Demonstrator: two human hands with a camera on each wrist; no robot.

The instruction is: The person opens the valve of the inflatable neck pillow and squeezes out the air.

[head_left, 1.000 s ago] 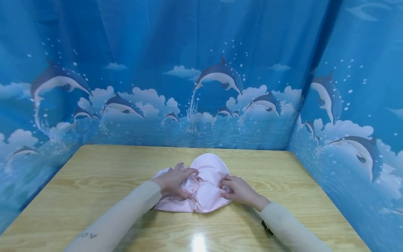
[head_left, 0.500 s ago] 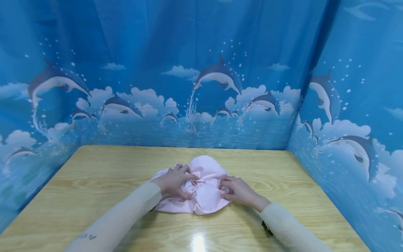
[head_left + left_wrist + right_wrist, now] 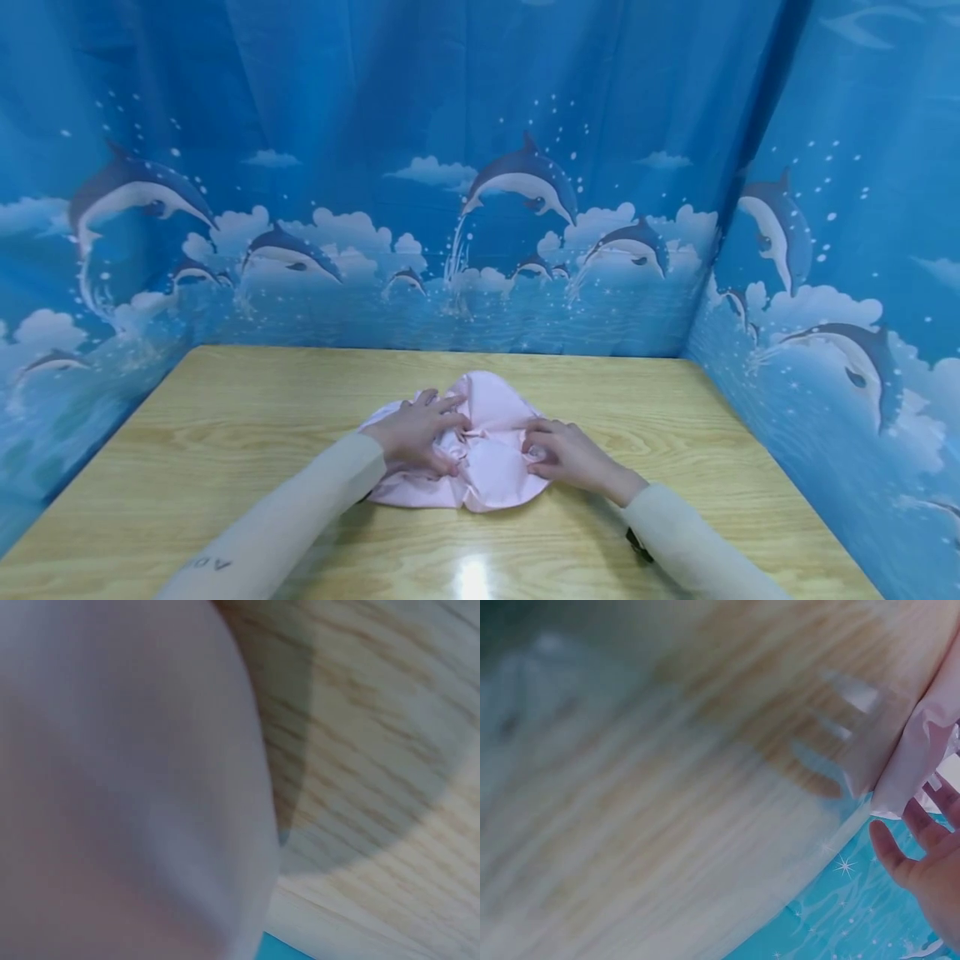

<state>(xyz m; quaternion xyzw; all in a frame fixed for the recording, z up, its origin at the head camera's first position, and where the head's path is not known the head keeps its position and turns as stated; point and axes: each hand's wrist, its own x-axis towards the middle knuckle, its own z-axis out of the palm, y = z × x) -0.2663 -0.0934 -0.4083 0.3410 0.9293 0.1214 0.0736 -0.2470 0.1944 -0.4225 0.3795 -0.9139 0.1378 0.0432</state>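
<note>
A pale pink cloth item (image 3: 495, 471) lies gathered on the table, with rounded lobes at the back and front and crumpled folds in its middle; its exact kind is unclear. From the left, my left hand (image 3: 412, 437) grips the bunched folds with bent, spread fingers. My right hand (image 3: 573, 454) holds the right edge between curled fingers and thumb. In the left wrist view, blurred pink cloth (image 3: 135, 780) fills one side and hides the fingers. The right wrist view shows the right hand (image 3: 934, 862) with fingertips at the cloth (image 3: 915, 754).
Beneath the cloth is a light wood-grain table (image 3: 300, 383) with a glossy reflection near the front. A blue dolphin-print curtain (image 3: 360, 167) stands behind it and along both sides.
The left fingers have shifted slightly over the folds, and a fold has risen at the cloth's back-left. The back lobe has changed shape a little. The right hand stays nearly in place.
</note>
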